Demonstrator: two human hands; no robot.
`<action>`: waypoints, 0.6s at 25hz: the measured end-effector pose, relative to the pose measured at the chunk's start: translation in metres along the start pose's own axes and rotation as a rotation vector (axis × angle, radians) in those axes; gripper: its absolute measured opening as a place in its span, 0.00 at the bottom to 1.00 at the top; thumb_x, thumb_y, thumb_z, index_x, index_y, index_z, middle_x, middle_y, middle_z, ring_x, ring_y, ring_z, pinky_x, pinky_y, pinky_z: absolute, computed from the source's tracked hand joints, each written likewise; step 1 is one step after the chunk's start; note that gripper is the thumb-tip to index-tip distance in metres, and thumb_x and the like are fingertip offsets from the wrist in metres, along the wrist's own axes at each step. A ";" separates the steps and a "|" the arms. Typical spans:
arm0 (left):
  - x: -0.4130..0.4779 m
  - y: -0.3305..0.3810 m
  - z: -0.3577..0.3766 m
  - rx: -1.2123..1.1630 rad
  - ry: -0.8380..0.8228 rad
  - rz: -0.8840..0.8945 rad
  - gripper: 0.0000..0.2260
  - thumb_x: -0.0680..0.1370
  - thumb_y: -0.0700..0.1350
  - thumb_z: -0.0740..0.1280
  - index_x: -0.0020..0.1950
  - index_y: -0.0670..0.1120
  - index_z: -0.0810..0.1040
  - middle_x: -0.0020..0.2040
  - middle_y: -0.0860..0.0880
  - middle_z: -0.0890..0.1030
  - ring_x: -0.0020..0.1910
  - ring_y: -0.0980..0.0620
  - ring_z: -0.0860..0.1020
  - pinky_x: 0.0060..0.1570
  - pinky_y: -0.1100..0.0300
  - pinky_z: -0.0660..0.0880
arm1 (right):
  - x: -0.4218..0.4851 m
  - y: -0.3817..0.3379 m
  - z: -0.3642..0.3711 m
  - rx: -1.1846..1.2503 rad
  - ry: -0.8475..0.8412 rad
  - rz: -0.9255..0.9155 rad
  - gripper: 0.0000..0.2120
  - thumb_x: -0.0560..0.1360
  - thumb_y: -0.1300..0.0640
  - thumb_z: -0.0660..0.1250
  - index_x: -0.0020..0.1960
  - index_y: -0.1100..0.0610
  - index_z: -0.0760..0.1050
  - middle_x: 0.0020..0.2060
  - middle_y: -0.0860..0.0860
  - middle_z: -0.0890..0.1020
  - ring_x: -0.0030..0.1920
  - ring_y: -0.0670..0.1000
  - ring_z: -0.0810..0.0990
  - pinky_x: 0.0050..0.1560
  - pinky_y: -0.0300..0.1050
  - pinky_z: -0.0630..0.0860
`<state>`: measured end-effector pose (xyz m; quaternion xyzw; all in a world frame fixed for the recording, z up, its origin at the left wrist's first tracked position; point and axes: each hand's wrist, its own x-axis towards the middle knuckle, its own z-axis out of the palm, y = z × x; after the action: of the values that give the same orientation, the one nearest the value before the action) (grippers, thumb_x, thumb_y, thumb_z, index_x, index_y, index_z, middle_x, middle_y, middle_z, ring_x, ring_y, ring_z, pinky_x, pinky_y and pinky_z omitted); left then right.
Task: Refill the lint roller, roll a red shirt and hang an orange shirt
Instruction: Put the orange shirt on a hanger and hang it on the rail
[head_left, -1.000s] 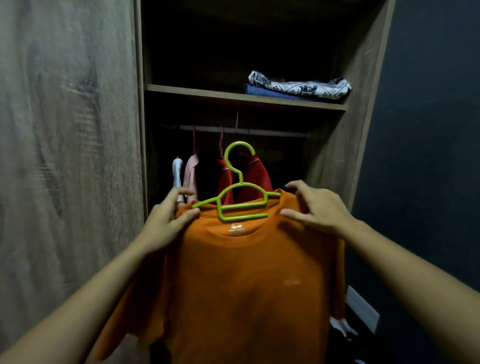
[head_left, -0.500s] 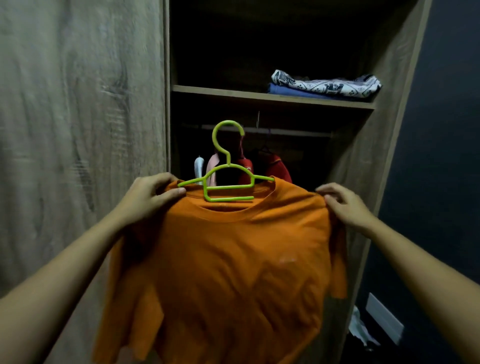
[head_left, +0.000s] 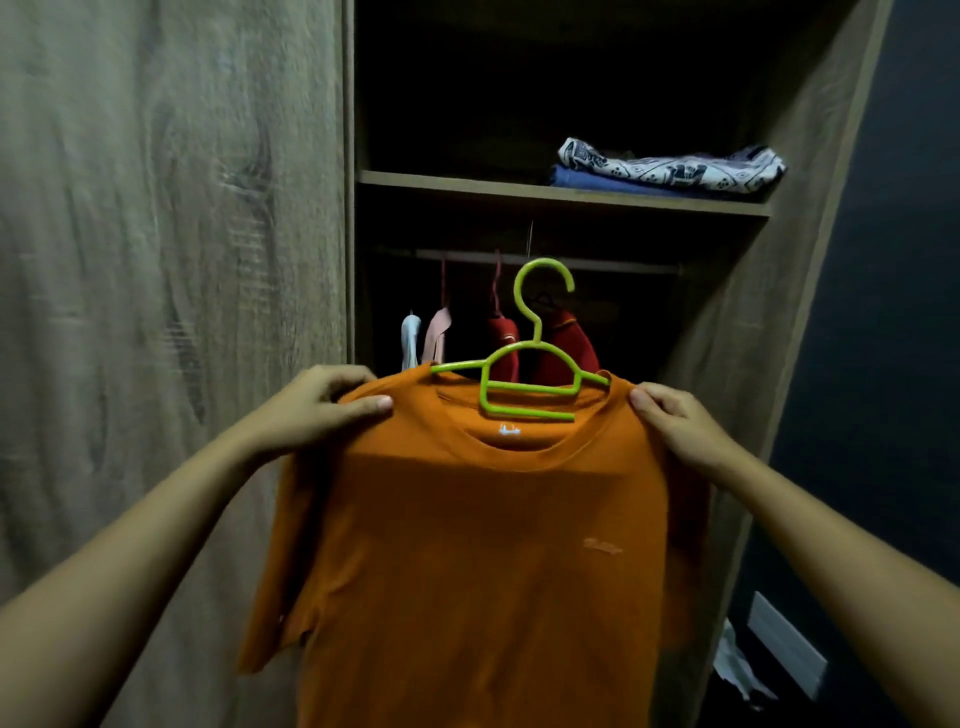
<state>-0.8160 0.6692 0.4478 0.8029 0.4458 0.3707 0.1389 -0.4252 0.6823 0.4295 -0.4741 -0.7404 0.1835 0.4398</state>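
The left hand (head_left: 317, 410) pinches one shoulder of the orange shirt (head_left: 483, 545) and the right hand (head_left: 680, 431) pinches the other — this keeps it spread flat on the green hanger (head_left: 524, 384). The shirt is held up just below the closet rail (head_left: 597, 262), its hook pointing up, likely to catch the rail.

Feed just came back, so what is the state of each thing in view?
orange shirt: on green hanger, held up by both shoulders
green hanger: inside the collar, hook upright
left hand: grips the shirt's shoulder
right hand: pinches the other shoulder
wardrobe: open
folded clothes: stacked on the shelf
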 end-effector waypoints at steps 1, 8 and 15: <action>-0.003 0.002 0.006 -0.085 0.012 -0.005 0.12 0.72 0.56 0.66 0.41 0.48 0.78 0.36 0.53 0.79 0.36 0.59 0.77 0.37 0.66 0.71 | 0.000 0.003 0.002 -0.117 0.052 0.021 0.13 0.80 0.51 0.55 0.46 0.52 0.77 0.42 0.51 0.79 0.46 0.52 0.77 0.53 0.57 0.71; 0.013 0.053 0.120 0.211 0.258 -0.091 0.10 0.76 0.53 0.65 0.38 0.50 0.73 0.39 0.45 0.81 0.46 0.41 0.79 0.43 0.52 0.75 | 0.011 -0.025 0.049 -0.099 0.092 0.283 0.07 0.77 0.52 0.60 0.45 0.54 0.73 0.41 0.52 0.81 0.42 0.52 0.78 0.44 0.46 0.72; 0.057 0.093 0.198 0.289 0.196 -0.072 0.16 0.76 0.62 0.57 0.51 0.52 0.74 0.43 0.48 0.80 0.49 0.38 0.78 0.39 0.52 0.68 | 0.043 0.000 0.020 0.504 0.143 0.739 0.08 0.78 0.54 0.56 0.43 0.55 0.69 0.36 0.53 0.77 0.34 0.48 0.74 0.40 0.41 0.71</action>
<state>-0.5979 0.6845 0.3907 0.7578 0.5344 0.3742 -0.0089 -0.4493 0.7223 0.4392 -0.5961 -0.4216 0.4695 0.4964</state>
